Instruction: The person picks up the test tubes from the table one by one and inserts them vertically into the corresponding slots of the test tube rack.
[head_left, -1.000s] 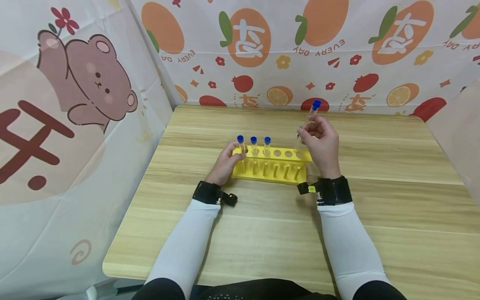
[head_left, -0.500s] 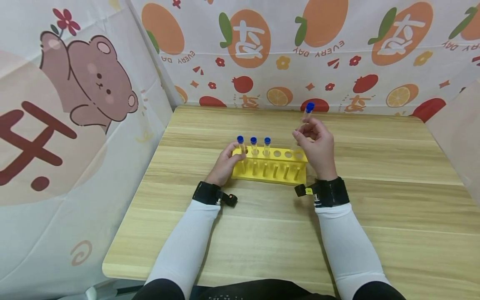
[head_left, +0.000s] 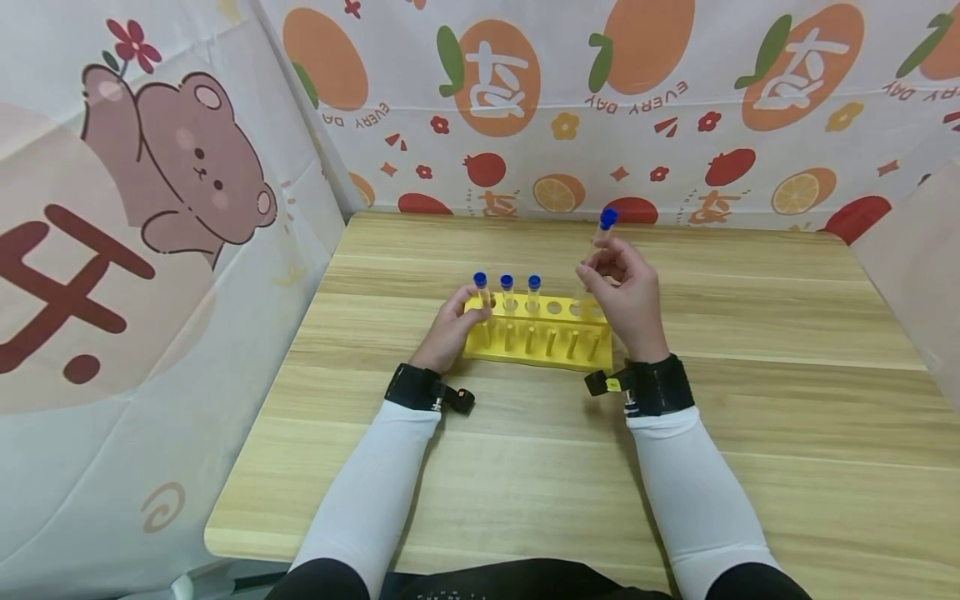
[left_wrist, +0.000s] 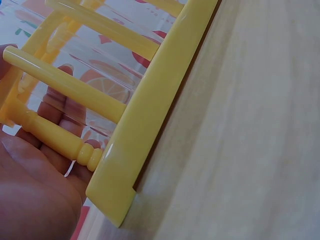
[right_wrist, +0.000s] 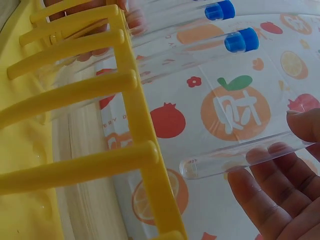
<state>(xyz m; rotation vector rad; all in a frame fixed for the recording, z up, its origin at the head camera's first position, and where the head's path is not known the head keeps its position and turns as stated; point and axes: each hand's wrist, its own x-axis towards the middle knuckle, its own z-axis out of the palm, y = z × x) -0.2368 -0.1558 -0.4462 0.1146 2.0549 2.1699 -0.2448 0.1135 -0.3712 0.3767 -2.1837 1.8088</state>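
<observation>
A yellow test tube rack stands on the table in front of the person. The left hand grips its left end, thumb in front; the left wrist view shows fingers behind the pegs. Three clear test tubes with blue caps, the rightmost one included, stand in the left holes. Above the right part of the rack, the right hand pinches another blue-capped test tube between thumb and fingers. That tube leans with its cap up and to the right. In the right wrist view its rounded bottom is outside the rack, apart from the top bar.
The wooden table extends around the rack on all sides. A patterned cloth hangs behind the table, and another covers the left side. Unfilled holes show in the right half of the rack's top.
My right hand has moved left and slightly down with the test tube, bringing it further over the rack's right holes. The left hand and the rack have stayed in place.
</observation>
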